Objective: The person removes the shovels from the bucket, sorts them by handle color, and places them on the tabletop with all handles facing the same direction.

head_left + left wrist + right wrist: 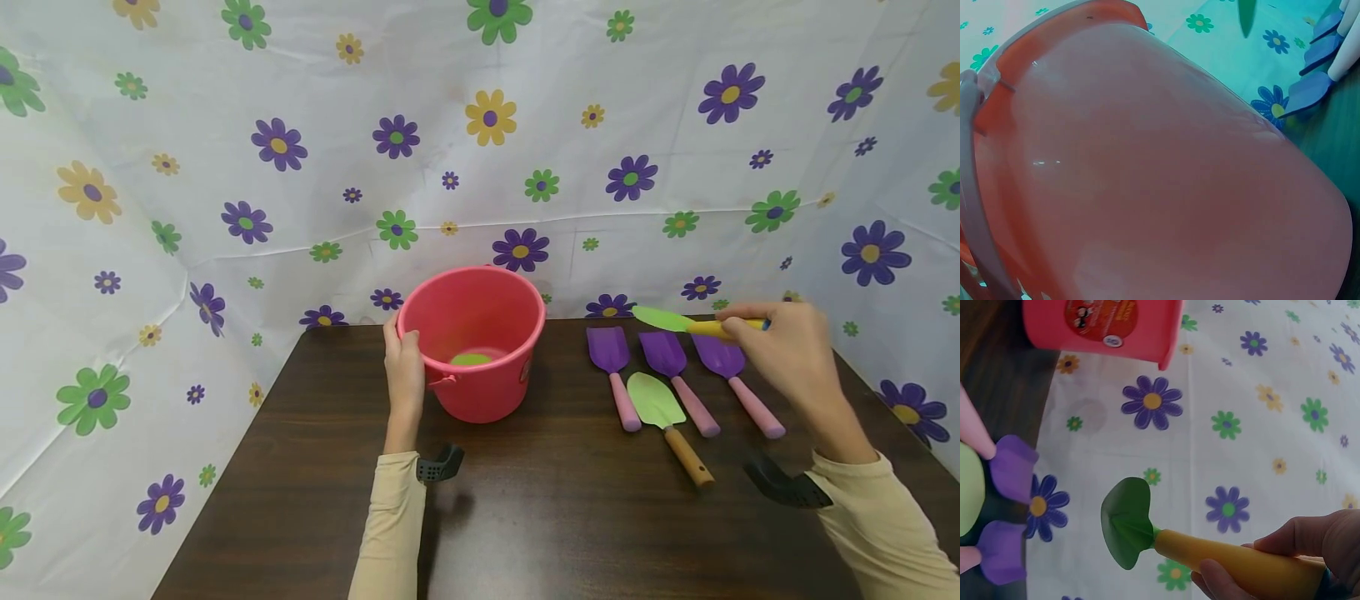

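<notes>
My left hand (405,367) grips the near-left rim of a red bucket (483,396) that stands upright on the table, the thumb over the rim. Something light green (471,359) lies at the bottom inside it. In the left wrist view the bucket's wall (1166,169) fills most of the picture, with its handle (972,169) at the left. Raised above the right side of the table, my right hand (787,342) holds a hand trowel by its yellow handle (1229,556). The trowel's green blade (1127,522) points left toward the bucket.
Three purple scoops with pink handles (609,350) (663,353) (720,357) lie on the dark wooden table (540,517) at the right. In front of them is a light green trowel with a wooden handle (687,457). A flower-patterned cloth (420,83) hangs behind the table.
</notes>
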Demonstrator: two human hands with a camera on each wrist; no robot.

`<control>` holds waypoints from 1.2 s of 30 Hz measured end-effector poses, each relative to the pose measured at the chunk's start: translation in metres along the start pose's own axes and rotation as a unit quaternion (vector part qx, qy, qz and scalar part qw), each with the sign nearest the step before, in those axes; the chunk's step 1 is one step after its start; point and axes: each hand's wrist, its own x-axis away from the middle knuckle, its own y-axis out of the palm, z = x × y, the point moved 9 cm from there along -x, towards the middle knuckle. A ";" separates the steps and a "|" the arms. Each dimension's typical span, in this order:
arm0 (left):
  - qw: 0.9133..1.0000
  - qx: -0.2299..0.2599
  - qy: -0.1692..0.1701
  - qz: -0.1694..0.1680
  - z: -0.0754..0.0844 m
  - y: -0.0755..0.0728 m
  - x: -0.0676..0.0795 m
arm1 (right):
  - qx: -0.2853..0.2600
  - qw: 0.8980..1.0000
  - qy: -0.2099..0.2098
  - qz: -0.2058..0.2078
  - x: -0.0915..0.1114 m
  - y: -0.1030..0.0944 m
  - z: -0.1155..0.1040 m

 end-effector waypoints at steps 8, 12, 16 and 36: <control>1.000 0.002 0.000 -0.002 -0.002 0.001 0.000 | 0.013 1.000 0.020 -0.012 0.007 0.004 0.023; 1.000 0.002 -0.001 -0.003 -0.002 0.001 0.000 | 0.023 0.999 0.026 -0.015 0.012 0.006 0.034; 1.000 0.004 0.000 -0.002 -0.001 0.001 0.000 | 0.028 0.999 0.030 -0.016 0.016 0.008 0.043; 1.000 0.005 0.001 -0.003 0.000 0.001 -0.001 | 0.043 0.995 0.082 -0.030 0.035 0.013 0.094</control>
